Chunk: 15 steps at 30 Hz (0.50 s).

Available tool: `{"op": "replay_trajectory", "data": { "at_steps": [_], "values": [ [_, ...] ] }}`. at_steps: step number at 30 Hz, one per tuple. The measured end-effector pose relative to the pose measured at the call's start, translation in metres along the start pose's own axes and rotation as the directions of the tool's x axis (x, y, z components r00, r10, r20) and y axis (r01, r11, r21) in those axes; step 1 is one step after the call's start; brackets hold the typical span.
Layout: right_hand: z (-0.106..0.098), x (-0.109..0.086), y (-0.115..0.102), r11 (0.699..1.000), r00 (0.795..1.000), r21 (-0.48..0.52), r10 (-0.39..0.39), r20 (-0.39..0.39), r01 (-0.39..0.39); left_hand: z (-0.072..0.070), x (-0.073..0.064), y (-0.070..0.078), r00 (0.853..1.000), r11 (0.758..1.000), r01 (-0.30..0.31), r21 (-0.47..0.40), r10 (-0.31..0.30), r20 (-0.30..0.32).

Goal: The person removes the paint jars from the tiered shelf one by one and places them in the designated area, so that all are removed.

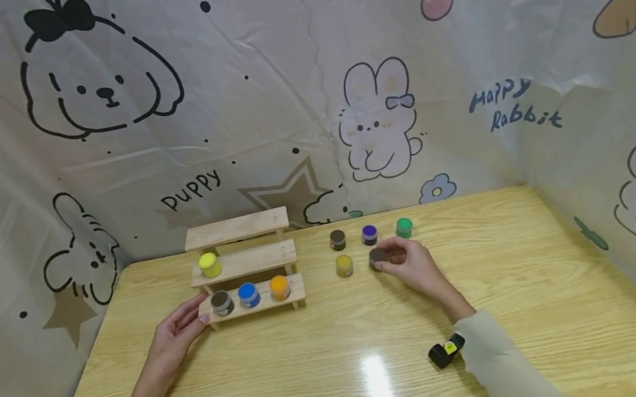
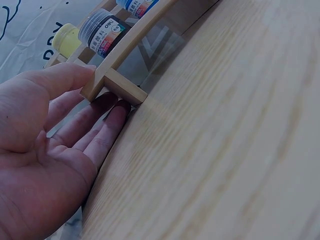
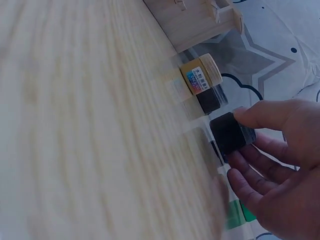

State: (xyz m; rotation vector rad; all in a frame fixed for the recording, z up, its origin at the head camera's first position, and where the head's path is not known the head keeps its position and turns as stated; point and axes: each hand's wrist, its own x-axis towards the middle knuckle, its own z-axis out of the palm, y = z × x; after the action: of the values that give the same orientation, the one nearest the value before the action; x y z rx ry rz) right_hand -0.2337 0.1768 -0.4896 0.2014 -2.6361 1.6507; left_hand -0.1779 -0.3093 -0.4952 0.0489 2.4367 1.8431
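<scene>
A three-step wooden rack stands on the table. My left hand grips the left end of its lowest step; the thumb lies at the edge and the other fingers reach underneath. That step bears a dark brown-lidded paint jar, a blue one and an orange one. A yellow paint jar sits on the middle step. To the right, my right hand pinches a dark paint jar between thumb and fingers. Whether this jar touches the table is unclear.
Behind the right hand stand a dark brown jar, a purple jar and a green jar. A mustard-yellow jar is left of that hand. Printed cloth hangs behind the wooden table.
</scene>
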Motion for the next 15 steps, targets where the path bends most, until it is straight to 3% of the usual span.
{"op": "replay_trajectory", "data": {
  "at_steps": [15],
  "values": [
    [-0.0027, -0.0019, -0.0012, 1.000, 1.000, 0.005, 0.008, 0.024, -0.008, 0.0007, -0.0004, 0.0025, 1.000, 1.000, 0.018, 0.005, -0.018, -0.002]
  ]
}}
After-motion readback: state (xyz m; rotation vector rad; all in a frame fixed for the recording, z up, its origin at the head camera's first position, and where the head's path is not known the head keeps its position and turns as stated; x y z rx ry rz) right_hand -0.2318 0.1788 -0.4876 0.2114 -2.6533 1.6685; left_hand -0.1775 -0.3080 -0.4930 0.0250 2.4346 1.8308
